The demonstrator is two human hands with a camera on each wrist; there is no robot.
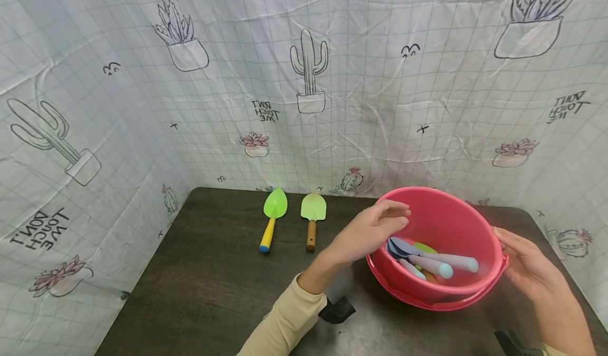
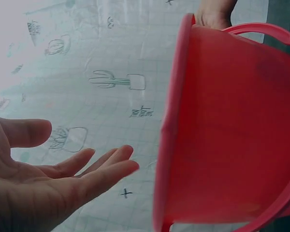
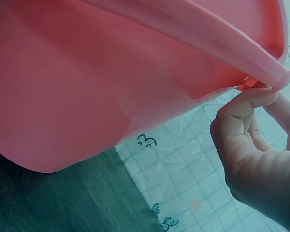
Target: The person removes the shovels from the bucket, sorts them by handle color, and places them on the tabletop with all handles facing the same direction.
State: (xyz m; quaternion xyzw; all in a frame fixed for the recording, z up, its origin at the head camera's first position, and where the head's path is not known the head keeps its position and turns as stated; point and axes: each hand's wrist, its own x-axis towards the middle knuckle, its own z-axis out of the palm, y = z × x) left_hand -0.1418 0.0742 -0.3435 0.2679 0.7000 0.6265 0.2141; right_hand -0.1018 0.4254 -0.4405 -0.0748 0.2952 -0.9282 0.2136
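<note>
A pink bucket [image 1: 456, 224] stands tilted toward the camera on the right side of the table. Inside it lie several hand tools with pale lilac handles [image 1: 429, 266] and dark blue-grey heads; something green is partly hidden beneath them. My left hand [image 1: 372, 229] hovers by the bucket's left rim, fingers relaxed and holding nothing; the left wrist view shows a gap between the hand [image 2: 63, 179] and the bucket [image 2: 232, 130]. On the opposite side my right hand [image 1: 529, 261] pinches the bucket's rim, near the handle joint, as the right wrist view shows [image 3: 246, 121].
Left of the bucket lie a green trowel with a yellow handle [image 1: 268, 234] and a pale green shovel with a brown handle [image 1: 311, 233]. A cactus-print cloth [image 1: 228, 81] hangs behind and beside the dark table [image 1: 214, 282].
</note>
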